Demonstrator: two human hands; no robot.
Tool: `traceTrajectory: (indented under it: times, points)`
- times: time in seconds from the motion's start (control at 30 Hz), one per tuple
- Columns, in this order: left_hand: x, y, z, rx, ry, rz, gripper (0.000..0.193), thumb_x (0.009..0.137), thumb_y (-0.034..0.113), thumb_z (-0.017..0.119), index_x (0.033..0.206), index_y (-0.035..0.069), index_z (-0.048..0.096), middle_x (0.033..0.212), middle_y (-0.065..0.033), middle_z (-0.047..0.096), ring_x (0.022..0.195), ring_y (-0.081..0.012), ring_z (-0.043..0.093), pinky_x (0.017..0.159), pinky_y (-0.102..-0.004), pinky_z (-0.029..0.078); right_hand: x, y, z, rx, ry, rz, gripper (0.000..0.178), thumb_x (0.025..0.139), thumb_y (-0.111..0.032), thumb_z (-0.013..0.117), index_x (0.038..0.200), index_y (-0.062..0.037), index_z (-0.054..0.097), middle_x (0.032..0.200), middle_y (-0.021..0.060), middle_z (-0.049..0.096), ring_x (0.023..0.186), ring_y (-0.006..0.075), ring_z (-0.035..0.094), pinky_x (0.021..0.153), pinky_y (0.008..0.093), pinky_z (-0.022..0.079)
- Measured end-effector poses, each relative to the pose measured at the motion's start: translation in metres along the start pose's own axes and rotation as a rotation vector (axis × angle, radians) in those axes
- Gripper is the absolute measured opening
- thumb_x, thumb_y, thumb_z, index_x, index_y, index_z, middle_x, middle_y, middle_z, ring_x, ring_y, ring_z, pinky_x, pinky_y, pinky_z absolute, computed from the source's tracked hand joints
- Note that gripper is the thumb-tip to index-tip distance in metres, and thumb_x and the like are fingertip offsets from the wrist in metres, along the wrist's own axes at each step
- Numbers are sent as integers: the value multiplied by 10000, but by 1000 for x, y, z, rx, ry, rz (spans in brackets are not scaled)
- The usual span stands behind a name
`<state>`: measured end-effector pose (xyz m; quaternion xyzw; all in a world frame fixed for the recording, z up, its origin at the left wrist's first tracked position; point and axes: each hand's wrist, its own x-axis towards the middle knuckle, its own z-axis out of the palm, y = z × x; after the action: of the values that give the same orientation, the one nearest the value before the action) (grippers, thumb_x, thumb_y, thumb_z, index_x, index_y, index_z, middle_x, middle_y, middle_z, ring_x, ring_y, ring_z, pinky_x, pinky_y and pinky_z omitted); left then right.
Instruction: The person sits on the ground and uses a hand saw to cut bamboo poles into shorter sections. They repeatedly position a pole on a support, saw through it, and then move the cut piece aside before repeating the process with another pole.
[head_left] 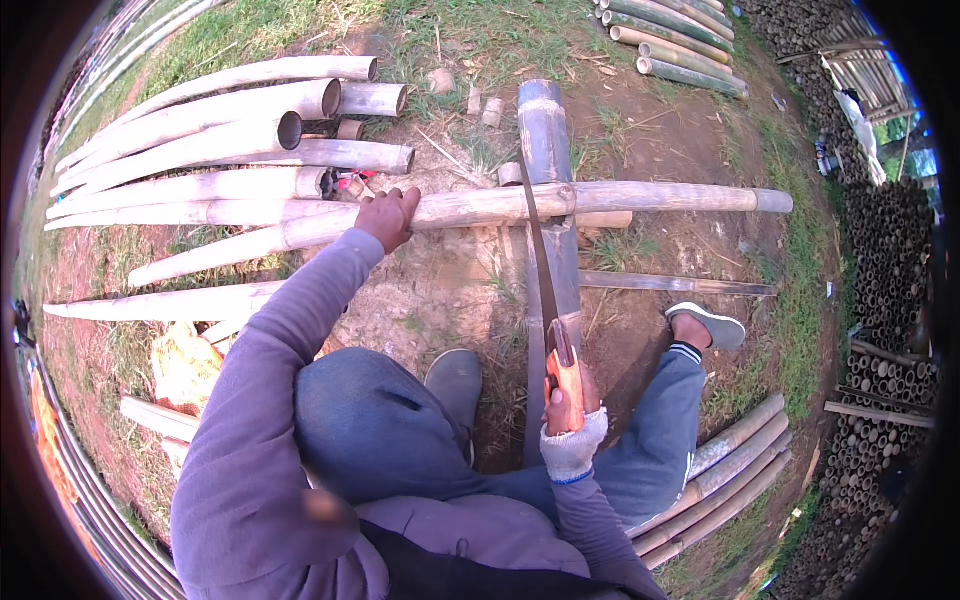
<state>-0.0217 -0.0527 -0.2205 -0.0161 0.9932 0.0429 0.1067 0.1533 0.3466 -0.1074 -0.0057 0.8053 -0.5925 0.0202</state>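
A long pale bamboo pole (470,207) lies crosswise over a thicker, greyish bamboo log (546,130) that runs away from me. Bare and wrapped over the pole left of the log, my left hand (389,218) holds it. My right hand (577,400), in a whitish fingerless glove, grips the orange handle of a hand saw (543,272). Its dark blade reaches forward and lies across the pole, close to where pole and log meet. Whether the teeth have cut into the bamboo cannot be made out.
Several cut bamboo poles (230,110) lie to the left, more poles (690,45) at the far right and others (720,475) at the near right. A bamboo strip (680,284) lies right of the log. Stacked bamboo ends (885,300) line the right edge. Short offcuts (492,112) lie beyond.
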Motion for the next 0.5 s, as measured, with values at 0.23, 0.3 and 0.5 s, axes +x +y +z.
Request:
traceTrajectory:
  times: [0.23, 0.3, 0.5]
  points:
    - [-2, -1, 3, 1, 11, -22, 583, 845, 259, 857, 1284, 125, 497, 1223, -160, 690, 1152, -387, 698, 943, -565, 540, 63, -1, 30, -91, 16, -166, 411, 1060, -157, 660, 1412, 52, 623, 1244, 197, 748, 1129, 284, 737, 986, 384, 557]
    - [5, 7, -1, -1, 8, -7, 577, 841, 248, 853, 1281, 124, 502, 1222, -162, 690, 1150, -390, 698, 943, -564, 540, 116, -3, 56, -114, 90, -209, 407, 1070, -203, 680, 1394, 42, 655, 1188, 167, 762, 1067, 224, 720, 950, 362, 562]
    - [2, 2, -9, 5, -23, -26, 570, 835, 219, 839, 1286, 123, 503, 1215, -169, 689, 1146, -398, 699, 941, -569, 542, 62, 5, 36, -101, 70, -256, 475, 1071, -261, 676, 1448, 21, 617, 1170, 116, 754, 882, 137, 671, 791, 298, 547]
